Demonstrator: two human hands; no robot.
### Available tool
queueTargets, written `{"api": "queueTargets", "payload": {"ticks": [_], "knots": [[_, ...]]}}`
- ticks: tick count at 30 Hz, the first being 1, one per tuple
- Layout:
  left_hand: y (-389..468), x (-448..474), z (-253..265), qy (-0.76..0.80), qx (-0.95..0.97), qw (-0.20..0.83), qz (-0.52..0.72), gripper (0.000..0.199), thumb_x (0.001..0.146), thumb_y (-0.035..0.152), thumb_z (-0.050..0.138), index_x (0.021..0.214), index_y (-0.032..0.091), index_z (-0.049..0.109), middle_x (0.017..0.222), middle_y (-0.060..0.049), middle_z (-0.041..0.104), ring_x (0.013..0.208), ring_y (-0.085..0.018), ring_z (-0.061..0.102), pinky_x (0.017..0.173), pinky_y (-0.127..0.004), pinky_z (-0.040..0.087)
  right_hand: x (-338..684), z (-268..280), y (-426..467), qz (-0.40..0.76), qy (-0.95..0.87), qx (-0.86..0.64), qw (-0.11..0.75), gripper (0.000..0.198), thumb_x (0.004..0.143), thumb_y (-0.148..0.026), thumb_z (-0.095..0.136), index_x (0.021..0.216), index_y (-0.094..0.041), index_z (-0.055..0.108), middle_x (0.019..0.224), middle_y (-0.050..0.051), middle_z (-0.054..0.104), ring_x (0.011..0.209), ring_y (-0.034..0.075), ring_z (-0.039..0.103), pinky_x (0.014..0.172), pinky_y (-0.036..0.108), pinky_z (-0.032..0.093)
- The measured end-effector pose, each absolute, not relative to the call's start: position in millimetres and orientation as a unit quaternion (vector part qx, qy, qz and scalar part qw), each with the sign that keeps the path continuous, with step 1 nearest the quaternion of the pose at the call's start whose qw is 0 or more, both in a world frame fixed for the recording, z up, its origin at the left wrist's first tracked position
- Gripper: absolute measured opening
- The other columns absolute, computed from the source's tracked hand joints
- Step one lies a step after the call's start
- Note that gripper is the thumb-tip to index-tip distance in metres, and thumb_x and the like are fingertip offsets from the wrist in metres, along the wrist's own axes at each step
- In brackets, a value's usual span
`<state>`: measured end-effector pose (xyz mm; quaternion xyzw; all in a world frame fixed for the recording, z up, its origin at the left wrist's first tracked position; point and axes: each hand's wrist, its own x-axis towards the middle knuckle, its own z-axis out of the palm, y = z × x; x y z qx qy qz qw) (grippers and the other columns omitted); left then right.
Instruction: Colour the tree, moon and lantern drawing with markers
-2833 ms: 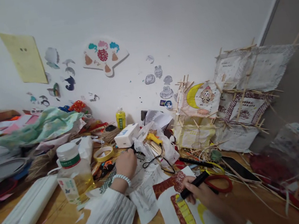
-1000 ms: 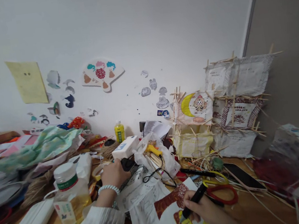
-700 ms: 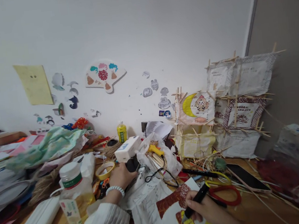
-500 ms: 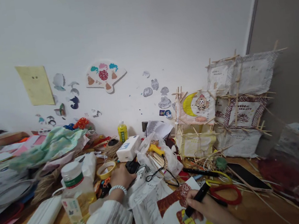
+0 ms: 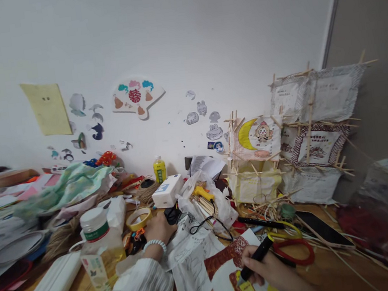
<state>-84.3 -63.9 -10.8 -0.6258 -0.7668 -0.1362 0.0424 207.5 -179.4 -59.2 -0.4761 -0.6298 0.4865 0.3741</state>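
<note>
My right hand (image 5: pixel 261 264) grips a thick black marker (image 5: pixel 259 255), its grey tip down on a white sheet with a drawing (image 5: pixel 221 283) in brown and yellow. The tip meets a yellow block edged in brown. My left hand (image 5: pixel 158 230), with a white coil band on the wrist, rests among the clutter next to a small black object (image 5: pixel 172 214). A roll of tape (image 5: pixel 139 219) lies just behind it. Its fingers are largely hidden by the back of the hand. Between the hands lie sheets with pencil sketches (image 5: pixel 191 268).
A drink bottle (image 5: pixel 98 247) stands left of my left sleeve. Red-handled scissors (image 5: pixel 295 252) and a phone (image 5: pixel 324 228) lie right of my right hand. Behind are a tissue pack (image 5: pixel 167 191), a plastic bag of sticks (image 5: pixel 204 201) and a stick frame with paper panels (image 5: pixel 256 137).
The view has shifted very slightly. Both hands stay almost in place, the marker still on the same yellow patch.
</note>
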Motion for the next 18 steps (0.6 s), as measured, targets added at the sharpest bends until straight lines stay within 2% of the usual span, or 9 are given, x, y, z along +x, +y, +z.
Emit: {"api": "queueTargets", "payload": {"ticks": [14, 18], "knots": [[-77, -76, -5, -0.772, -0.618, 0.04, -0.142, 0.037, 0.075, 0.036, 0.057, 0.099, 0.007, 0.053, 0.093, -0.02, 0.066, 0.093, -0.033, 0.062, 0.072, -0.035, 0.047, 207, -60, -180, 0.485, -0.631, -0.476, 0.374, 0.055, 0.066, -0.073, 0.05, 0.068, -0.018, 0.047, 0.048, -0.005, 0.047, 0.038, 0.006, 0.038, 0.039, 0.019, 0.026], [-76, -93, 11, -0.762, -0.629, 0.016, -0.151, 0.03, 0.087, 0.036, 0.039, 0.098, 0.012, 0.055, 0.098, -0.017, 0.067, 0.093, -0.028, 0.064, 0.072, -0.033, 0.046, 207, -59, -180, 0.477, -0.638, -0.481, 0.368, 0.057, 0.064, -0.075, 0.048, 0.069, -0.018, 0.046, 0.05, -0.005, 0.047, 0.039, 0.006, 0.037, 0.039, 0.019, 0.026]]}}
